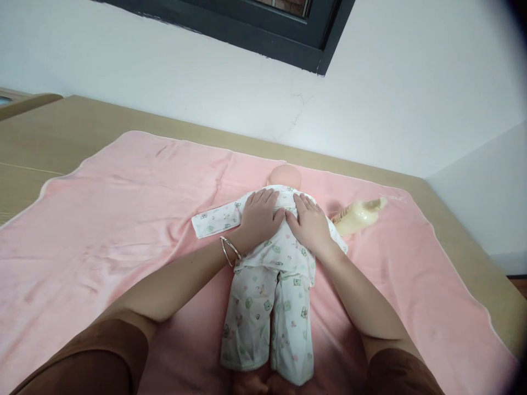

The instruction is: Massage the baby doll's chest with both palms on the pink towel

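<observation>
A baby doll (285, 176) lies stretched out with its head toward the wall. It wears a white printed top (284, 252) and matching trousers (251, 318). My left hand (261, 216) rests flat on the upper left of the top, fingers extended. On the upper right of the top lies my right hand (308, 222), its fingers also stretched out. The two thumbs come close together at the middle. One sleeve (216, 220) reaches out to the left. The doll's face does not show.
A pink blanket (164, 186) is spread over a wooden table (94, 123). To the right of the doll a cream-coloured pump bottle (358, 215) lies on its side. White walls (230, 88) stand behind and to the right, with a dark window frame (263, 44) above.
</observation>
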`<state>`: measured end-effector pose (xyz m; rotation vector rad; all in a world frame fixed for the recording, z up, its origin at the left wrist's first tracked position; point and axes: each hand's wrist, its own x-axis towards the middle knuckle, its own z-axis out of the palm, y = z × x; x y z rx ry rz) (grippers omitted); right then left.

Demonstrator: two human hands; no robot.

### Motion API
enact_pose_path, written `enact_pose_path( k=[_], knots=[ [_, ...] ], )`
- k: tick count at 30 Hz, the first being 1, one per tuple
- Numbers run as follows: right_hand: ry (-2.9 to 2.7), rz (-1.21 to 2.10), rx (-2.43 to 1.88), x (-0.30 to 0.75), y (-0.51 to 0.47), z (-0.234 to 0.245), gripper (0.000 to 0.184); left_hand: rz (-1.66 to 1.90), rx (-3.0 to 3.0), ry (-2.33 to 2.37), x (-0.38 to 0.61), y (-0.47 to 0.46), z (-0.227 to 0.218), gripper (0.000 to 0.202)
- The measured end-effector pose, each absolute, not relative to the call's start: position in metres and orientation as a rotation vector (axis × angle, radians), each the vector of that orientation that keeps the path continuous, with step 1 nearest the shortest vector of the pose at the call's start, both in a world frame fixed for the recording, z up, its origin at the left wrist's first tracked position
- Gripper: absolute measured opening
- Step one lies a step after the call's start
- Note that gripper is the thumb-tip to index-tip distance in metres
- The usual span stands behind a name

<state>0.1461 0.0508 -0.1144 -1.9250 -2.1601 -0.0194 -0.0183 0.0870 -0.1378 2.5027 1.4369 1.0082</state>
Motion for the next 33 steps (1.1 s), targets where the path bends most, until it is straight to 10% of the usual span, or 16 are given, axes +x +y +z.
enact_pose_path(
  k=[33],
  knots=[
    [-2.224, 0.067, -1.855, 0.1468, 0.0517, -0.1158, 0.059, 1.221, 2.614, 1.249, -0.0215, 0.0894, -0.1434, 0.032]
  ],
)
